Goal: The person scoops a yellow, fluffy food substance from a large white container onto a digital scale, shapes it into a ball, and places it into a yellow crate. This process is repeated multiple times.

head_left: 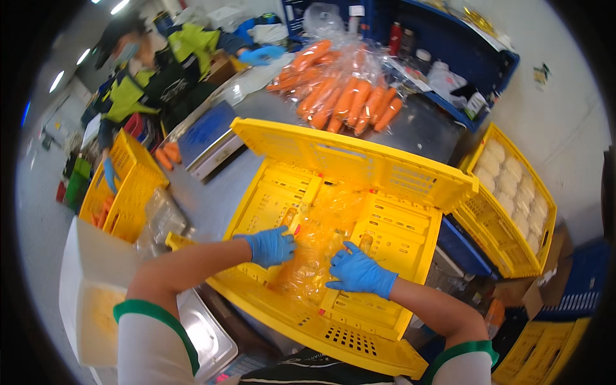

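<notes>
A yellow folding plastic crate lies before me, its two long walls raised and its end panels folded inward. Between those panels runs a strip of clear plastic wrapping, tinted yellow by the crate; what is in it cannot be told. My left hand, in a blue glove, rests at the inner edge of the left panel with its fingers bent. Also gloved in blue, my right hand is over the inner edge of the right panel. Whether either hand grips a panel or only touches it is unclear.
Bagged carrots lie beyond the crate. At left are a bench scale, a smaller yellow crate and a co-worker in blue gloves. At right, another yellow crate holds pale bagged items. A metal tray and a white container are nearer.
</notes>
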Demonstrator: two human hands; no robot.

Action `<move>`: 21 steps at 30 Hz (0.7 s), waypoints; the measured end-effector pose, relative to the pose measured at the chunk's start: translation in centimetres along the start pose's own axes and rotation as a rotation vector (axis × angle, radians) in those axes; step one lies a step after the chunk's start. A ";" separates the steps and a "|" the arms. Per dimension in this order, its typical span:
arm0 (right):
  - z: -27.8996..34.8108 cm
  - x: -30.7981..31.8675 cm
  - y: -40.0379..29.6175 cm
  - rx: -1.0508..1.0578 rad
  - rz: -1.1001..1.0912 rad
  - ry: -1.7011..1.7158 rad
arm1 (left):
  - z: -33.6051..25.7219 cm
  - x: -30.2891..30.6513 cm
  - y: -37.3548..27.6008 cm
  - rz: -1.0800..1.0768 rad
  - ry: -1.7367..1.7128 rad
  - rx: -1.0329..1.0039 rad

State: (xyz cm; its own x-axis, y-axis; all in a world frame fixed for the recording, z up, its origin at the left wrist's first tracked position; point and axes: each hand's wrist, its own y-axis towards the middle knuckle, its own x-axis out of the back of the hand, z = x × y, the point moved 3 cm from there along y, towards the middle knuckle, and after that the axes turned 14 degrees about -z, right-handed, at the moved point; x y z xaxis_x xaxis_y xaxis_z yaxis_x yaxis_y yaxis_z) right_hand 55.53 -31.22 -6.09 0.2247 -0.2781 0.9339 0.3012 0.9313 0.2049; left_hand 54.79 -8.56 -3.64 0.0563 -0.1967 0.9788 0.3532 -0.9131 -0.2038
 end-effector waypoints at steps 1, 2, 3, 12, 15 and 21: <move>-0.1 0.1 0.1 -0.022 -0.010 0.009 | 0.0 -0.4 0.7 0.012 -0.035 0.019; -0.1 0.0 0.4 -0.046 -0.022 0.017 | -0.1 -0.6 0.7 0.026 -0.069 0.037; -0.3 -0.6 0.6 -0.031 -0.077 0.031 | -0.3 0.2 0.8 -0.073 -0.004 -0.014; -2.4 -1.1 4.0 -0.092 0.035 0.043 | 0.6 -3.3 2.0 0.358 0.149 0.130; -1.1 1.2 4.3 -0.154 0.023 0.064 | 0.5 -3.1 1.3 0.237 0.201 0.178; 1.2 6.9 3.1 -0.216 0.027 -0.072 | 0.2 0.8 -0.5 0.163 0.168 0.554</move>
State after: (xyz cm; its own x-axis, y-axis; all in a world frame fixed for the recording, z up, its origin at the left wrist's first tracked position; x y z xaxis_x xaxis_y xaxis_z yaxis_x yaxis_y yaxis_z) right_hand 56.89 -29.94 1.35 0.1712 -0.2287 0.9583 0.4888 0.8643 0.1189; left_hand 54.89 -8.19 -2.79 0.0181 -0.4141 0.9101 0.7889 -0.5533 -0.2675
